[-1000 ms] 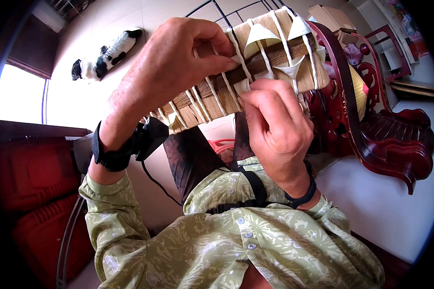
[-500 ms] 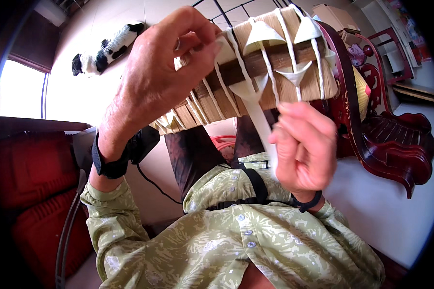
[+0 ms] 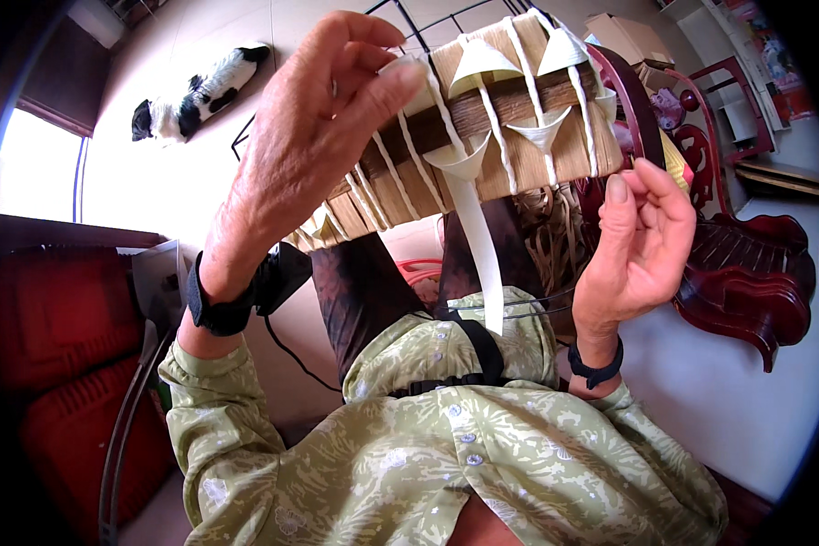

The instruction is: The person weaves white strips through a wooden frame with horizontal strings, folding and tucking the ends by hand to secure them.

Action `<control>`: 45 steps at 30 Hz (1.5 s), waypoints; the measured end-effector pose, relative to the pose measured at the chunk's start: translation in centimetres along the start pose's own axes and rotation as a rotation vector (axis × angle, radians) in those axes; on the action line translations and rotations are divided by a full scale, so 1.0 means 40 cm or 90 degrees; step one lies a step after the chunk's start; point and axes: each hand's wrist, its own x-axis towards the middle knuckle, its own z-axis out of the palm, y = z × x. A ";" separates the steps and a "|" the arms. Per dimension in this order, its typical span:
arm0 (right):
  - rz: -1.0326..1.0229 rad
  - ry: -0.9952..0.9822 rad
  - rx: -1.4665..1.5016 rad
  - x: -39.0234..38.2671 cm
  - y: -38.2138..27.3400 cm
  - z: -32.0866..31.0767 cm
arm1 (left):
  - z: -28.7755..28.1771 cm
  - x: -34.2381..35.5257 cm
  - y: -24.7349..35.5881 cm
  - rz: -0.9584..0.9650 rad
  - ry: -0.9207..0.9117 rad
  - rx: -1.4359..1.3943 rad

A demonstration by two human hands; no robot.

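A long panel of tan strips [image 3: 482, 173] with a dark brown band tilts before me, crossed by several white twisted cords. A flat cream strip [image 3: 479, 259] weaves in pointed folds through it, and one loose tail hangs over my lap. At the panel's upper left, my left hand [image 3: 323, 127] is closed, its thumb pressing a fold of cream strip against the curled fingers; the exact grip is partly hidden. By the lower right corner, my right hand [image 3: 642, 241] has loosely curled fingers, thumb apart from the index finger, with nothing plainly held.
A black wire frame [image 3: 419, 32] shows behind the panel. A carved dark red wooden chair [image 3: 746, 291] stands close on the right, with a cardboard box [image 3: 628, 38] beyond. Red crates [image 3: 73, 328] stand at left. A black-and-white dog [image 3: 200, 96] lies on the floor.
My right hand has let go of the cream strip and moved right and up to the panel's corner. The tail now hangs free. My left hand stays at the upper left.
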 end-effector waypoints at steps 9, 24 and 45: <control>0.193 -0.106 0.116 0.015 -0.021 0.013 | -0.016 0.009 -0.011 0.044 0.020 0.081; -0.416 -0.267 -0.220 0.128 -0.085 0.067 | 0.020 -0.003 -0.028 0.035 0.085 -0.073; -0.367 -0.334 -0.261 0.049 -0.166 0.136 | -0.027 -0.017 -0.011 0.058 0.060 0.048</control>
